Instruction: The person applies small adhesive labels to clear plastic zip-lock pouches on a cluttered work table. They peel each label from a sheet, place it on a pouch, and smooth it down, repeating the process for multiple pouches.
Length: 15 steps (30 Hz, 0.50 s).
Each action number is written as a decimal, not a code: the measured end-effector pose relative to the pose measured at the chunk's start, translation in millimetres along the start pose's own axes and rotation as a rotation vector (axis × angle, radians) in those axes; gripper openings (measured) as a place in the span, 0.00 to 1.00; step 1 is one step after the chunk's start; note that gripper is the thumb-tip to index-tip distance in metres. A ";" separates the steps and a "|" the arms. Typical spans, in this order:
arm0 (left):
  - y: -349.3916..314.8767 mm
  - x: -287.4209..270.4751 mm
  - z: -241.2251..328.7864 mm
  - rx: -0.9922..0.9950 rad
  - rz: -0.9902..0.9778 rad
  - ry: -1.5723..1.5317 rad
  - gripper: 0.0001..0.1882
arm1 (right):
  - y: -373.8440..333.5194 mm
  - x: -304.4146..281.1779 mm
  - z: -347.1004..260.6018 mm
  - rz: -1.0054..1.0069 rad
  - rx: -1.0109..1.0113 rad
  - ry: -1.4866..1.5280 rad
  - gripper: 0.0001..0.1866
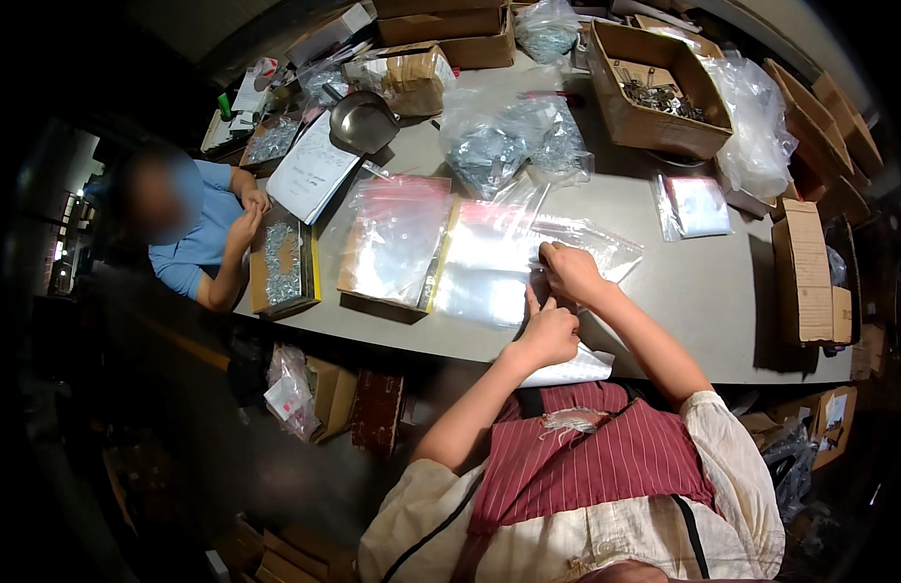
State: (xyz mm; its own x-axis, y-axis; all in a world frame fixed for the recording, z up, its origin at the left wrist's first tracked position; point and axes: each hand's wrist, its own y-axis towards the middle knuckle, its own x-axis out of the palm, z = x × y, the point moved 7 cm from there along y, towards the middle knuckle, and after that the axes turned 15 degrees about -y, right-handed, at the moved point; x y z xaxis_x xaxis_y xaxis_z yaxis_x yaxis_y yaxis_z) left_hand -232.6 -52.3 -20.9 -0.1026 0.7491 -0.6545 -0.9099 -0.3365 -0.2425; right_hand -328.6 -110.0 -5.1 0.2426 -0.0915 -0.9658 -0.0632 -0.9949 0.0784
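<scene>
Right hand [570,273] is curled down, fingertips pinching the edge of a clear, flat plastic zip bag [591,248] lying on the grey tabletop [703,291]. Left hand [548,333] sits just below it, closed loosely with index finger stretched up toward the right hand, pressing on the same stretch of clear plastic; can't tell if it actually grips anything. Hands nearly touching. Under the left wrist a white sheet of paper [572,369] sticks out over the table edge.

Just left of the hands: a stack of clear glossy plastic bags [484,262], and further left a second stack of clear bags with reddish strip on brown cardboard [392,243]. Beyond the hands, toward the table's far side, crumpled clear plastic sacks filled with small grey metal parts [513,146]. Right of the hands, well apart, a small flat packet of clear bags [696,206]. Far up-right an open brown cardboard box with metal hardware inside [654,92], a big loose clear plastic liner [756,126] beside it. More brown cartons [810,272] along the right edge.

Far left of the hands, another person in a blue shirt [203,233] sits at the table end, hands together near a shallow tray of small metal pieces [283,260]. Past that, a white printed sheet [312,170] and a round metal scoop bowl [363,121].
</scene>
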 end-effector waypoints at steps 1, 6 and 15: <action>0.2 0.9 0.6 -0.030 -0.027 0.047 0.08 | -1.5 2.2 -3.3 0.019 -0.003 -0.102 0.12; -10.2 -21.0 4.7 0.156 0.199 -0.031 0.04 | -15.2 6.3 25.6 0.018 0.092 -0.124 0.17; -36.4 -124.9 -20.8 0.119 0.547 -0.083 0.06 | -42.8 -19.1 81.0 -0.106 0.294 -0.040 0.22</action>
State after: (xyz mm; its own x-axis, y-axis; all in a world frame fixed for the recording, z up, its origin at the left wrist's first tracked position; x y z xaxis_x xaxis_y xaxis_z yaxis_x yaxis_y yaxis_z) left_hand -178.3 -145.5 54.7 -0.5992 0.5276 -0.6022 -0.7536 -0.6255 0.2019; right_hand -409.0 -62.2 -10.0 0.2244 0.0193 -0.9743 -0.3186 -0.9434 -0.0921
